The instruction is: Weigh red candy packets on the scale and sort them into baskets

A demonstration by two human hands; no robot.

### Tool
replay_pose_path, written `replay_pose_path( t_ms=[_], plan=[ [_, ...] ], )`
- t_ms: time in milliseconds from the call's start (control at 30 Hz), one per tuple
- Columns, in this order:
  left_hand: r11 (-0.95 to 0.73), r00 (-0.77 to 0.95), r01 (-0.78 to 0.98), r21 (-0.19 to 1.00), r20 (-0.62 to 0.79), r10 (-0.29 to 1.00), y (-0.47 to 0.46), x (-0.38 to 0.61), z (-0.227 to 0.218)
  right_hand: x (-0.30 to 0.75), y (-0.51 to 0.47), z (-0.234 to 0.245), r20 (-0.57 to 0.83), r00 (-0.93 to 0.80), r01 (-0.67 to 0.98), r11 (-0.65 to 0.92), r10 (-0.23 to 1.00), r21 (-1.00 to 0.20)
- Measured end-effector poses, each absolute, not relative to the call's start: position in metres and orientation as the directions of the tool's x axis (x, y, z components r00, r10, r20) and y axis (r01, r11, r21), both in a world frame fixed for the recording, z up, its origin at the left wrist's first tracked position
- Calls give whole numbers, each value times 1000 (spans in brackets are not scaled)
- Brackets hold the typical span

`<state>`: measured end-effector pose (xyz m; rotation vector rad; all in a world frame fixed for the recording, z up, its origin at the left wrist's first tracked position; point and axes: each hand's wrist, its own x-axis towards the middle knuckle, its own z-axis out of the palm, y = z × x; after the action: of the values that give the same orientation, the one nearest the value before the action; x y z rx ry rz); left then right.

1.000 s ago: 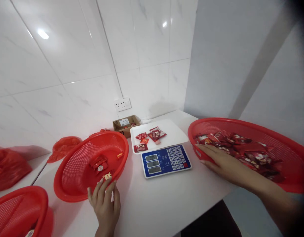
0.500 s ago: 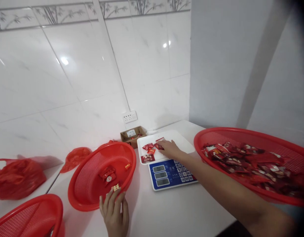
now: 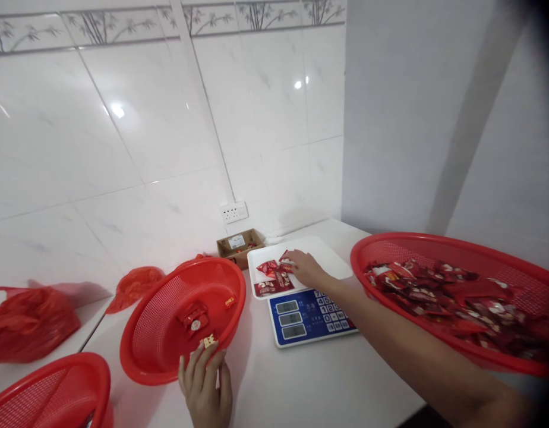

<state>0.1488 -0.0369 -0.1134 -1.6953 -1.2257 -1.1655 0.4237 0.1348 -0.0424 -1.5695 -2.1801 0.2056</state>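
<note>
My right hand (image 3: 305,268) reaches over the white tray (image 3: 325,255) of a blue scale (image 3: 308,318), its fingertips closed on a small red snack packet (image 3: 285,258). Just left of those fingers, several red packets (image 3: 267,288) lie in a small cluster on the tray. My left hand (image 3: 205,380) is at the near rim of the middle red basket (image 3: 141,321), fingers spread and slightly bent. Close to its fingertips is a red packet with yellow lettering (image 3: 209,340). A few other red packets (image 3: 195,318) lie in that basket.
A large red basket (image 3: 417,238) heaped with wrapped packets stands on the right. Another red basket (image 3: 100,380) sits at the lower left. Red plastic bags (image 3: 34,324) lie along the wall. Behind the scale is an open cardboard box (image 3: 241,246), below a wall socket (image 3: 234,211).
On the tray, another packet now lies beside the front one, closer to my right hand. The right fingers have shifted slightly left with a packet. My left hand has hardly moved.
</note>
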Motion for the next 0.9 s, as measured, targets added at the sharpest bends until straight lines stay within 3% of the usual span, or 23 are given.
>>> replay_pose_path(
  t_ms=[200, 433, 633, 900],
  plan=[
    [-274, 147, 960, -62, 942, 301, -36, 147, -115, 432, 140, -43, 144, -151, 926, 191, 978, -325],
    [-278, 154, 959, -63, 936, 318, -36, 148, -116, 419, 122, -41, 152, -222, 928, 257, 963, -271],
    [-277, 164, 958, -76, 936, 312, -36, 147, -116, 388, 131, -40, 97, -319, 885, 333, 943, -325],
    [-280, 151, 958, -59, 935, 320, -36, 146, -116, 374, 134, -43, 159, -330, 850, 367, 930, -378]
  ],
)
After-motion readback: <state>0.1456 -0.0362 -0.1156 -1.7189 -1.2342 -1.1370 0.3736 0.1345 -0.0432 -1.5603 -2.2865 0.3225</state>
